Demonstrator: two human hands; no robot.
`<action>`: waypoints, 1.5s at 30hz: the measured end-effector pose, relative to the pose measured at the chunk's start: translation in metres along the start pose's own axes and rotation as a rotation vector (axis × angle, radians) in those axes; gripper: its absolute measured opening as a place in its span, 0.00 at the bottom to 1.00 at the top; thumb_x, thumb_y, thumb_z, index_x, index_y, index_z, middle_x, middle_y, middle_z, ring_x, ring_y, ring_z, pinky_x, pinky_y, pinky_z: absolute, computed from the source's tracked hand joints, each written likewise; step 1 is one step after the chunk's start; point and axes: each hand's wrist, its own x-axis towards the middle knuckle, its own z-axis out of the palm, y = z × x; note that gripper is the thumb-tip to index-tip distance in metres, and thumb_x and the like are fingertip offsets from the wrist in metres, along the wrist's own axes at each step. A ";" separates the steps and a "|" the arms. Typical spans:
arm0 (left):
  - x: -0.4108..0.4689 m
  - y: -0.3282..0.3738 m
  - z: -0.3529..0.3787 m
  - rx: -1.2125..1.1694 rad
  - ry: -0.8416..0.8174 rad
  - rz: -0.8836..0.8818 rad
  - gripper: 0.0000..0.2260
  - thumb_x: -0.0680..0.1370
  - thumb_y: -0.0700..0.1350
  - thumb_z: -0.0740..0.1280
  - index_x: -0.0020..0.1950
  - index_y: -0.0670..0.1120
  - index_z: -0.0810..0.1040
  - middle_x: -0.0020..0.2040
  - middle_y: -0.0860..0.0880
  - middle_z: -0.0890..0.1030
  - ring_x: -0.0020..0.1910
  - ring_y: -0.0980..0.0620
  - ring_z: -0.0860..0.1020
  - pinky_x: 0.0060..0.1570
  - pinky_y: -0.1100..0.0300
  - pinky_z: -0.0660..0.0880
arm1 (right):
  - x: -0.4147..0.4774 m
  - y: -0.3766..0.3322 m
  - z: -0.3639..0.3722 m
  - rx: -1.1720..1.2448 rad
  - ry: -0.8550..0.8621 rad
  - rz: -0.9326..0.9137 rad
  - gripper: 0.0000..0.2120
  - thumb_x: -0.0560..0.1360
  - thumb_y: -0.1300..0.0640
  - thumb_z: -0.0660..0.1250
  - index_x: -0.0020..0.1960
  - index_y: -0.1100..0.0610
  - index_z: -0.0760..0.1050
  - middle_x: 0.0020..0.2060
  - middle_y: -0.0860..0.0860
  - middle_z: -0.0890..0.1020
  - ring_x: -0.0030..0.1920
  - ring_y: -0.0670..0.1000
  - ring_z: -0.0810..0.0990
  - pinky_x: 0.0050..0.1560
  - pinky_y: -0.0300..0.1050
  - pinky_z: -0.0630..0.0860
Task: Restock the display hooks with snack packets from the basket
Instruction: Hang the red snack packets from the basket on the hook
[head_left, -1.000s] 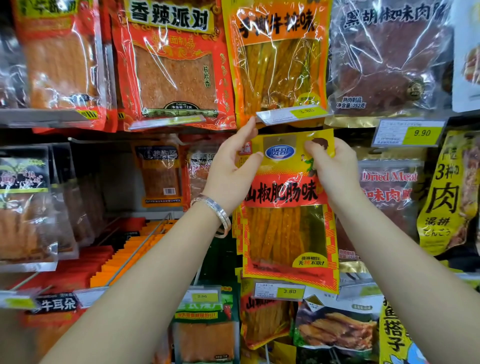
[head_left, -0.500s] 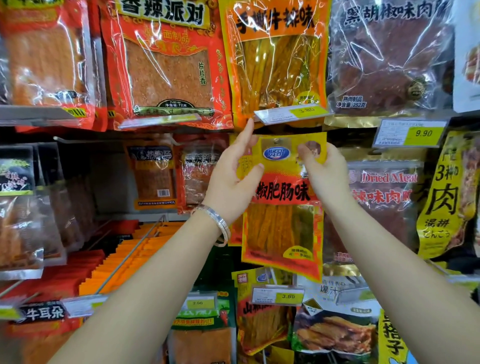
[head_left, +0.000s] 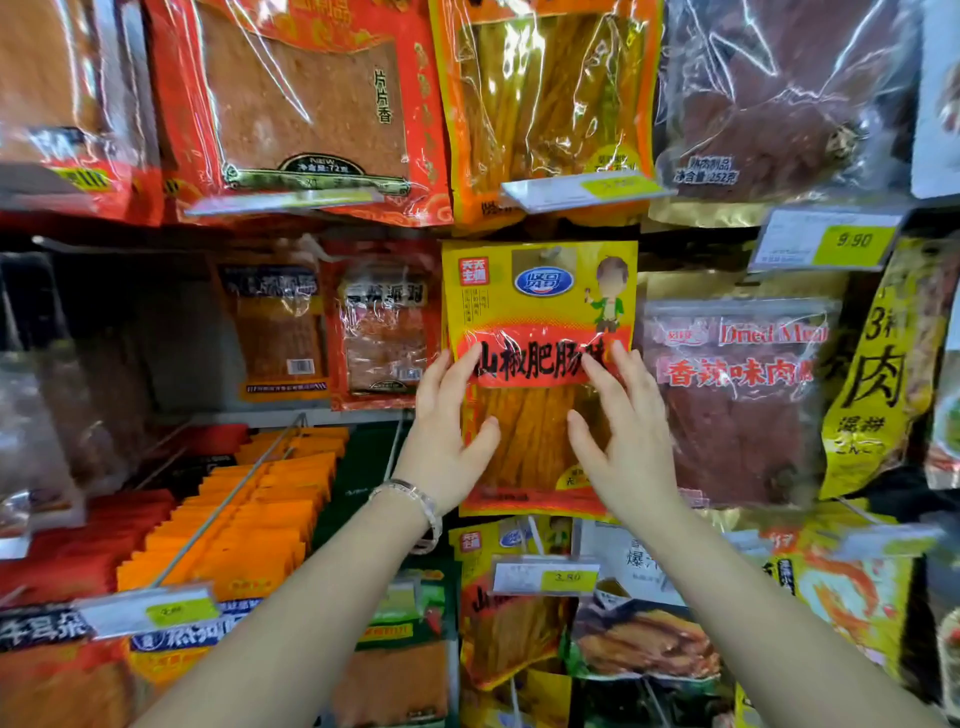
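Head view: you've got one yellow snack pkt (head_left: 540, 312) up on the rack, mid row, right in front of you. It hangs flat from its top, where a small grey hook (head_left: 549, 254) tip seems to poke thru the hole. It's tiny, so can't be sure. The pkt sits between a red pkt (head_left: 382, 332) on the left & a dried meat pkt (head_left: 737, 395) on the right. Its label faces out so shoppers can read it.

Your L hand (head_left: 447, 441), the one w/ the bracelet (head_left: 413, 501), has its fingers straight & spread. The fingertips touch the pkt's left edge by the red band. Your R hand (head_left: 623, 447) is the same: fingers straight & spread, tips on the red band, right side. Neither hand pinches or grabs. I think you hold them flat like this to smooth the pkt & stop it swinging, so it hangs straight.

Below it, the same kind of pkt (head_left: 498, 623) hangs behind a 3.80 price tag (head_left: 545, 577), so this looks like the right spot. I'd say this pkt is about done. Next you'd let go softly & check it doesn't slip off.
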 end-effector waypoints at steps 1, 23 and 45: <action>0.000 -0.001 0.002 -0.016 -0.023 -0.015 0.33 0.76 0.48 0.64 0.72 0.69 0.48 0.76 0.55 0.49 0.61 0.79 0.48 0.63 0.67 0.50 | -0.001 0.000 0.004 -0.017 -0.033 0.008 0.28 0.77 0.54 0.66 0.74 0.50 0.62 0.76 0.52 0.57 0.76 0.54 0.52 0.72 0.51 0.51; -0.113 -0.005 -0.029 -0.287 0.088 -0.056 0.08 0.76 0.39 0.64 0.50 0.51 0.77 0.51 0.52 0.75 0.49 0.67 0.73 0.47 0.75 0.69 | -0.105 -0.072 -0.001 0.395 -0.143 0.344 0.10 0.75 0.61 0.63 0.53 0.49 0.70 0.40 0.42 0.75 0.38 0.36 0.74 0.39 0.27 0.67; -0.715 0.004 -0.131 -0.383 0.146 -1.975 0.04 0.79 0.38 0.62 0.50 0.42 0.76 0.40 0.45 0.78 0.35 0.50 0.75 0.25 0.69 0.71 | -0.555 -0.241 -0.046 0.088 -1.996 0.743 0.12 0.77 0.58 0.63 0.55 0.65 0.76 0.53 0.62 0.80 0.55 0.59 0.78 0.54 0.49 0.73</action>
